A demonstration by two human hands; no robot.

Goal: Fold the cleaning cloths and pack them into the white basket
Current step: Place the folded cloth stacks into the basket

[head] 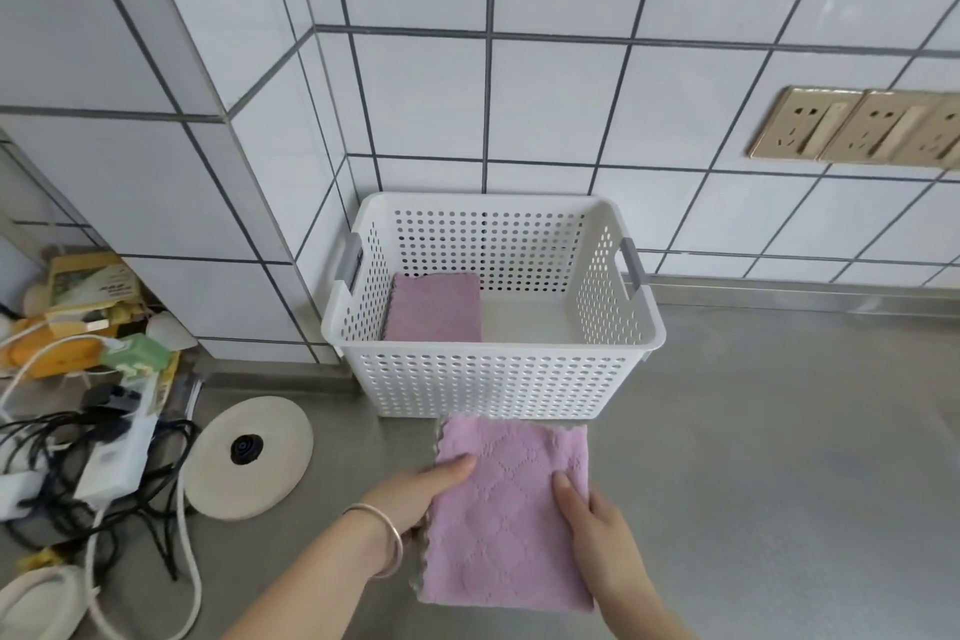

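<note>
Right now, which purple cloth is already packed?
The folded purple cloth lying in the white basket's left half; the other cloth lies on the counter under both hands.

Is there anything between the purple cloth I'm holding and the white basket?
Nothing visible: the purple cloth lies just before the white basket, whose top is open. One folded cloth fills its left side; the right is free.

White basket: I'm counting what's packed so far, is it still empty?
No, one folded pink cloth already lies on the left side of the white basket floor.
</note>
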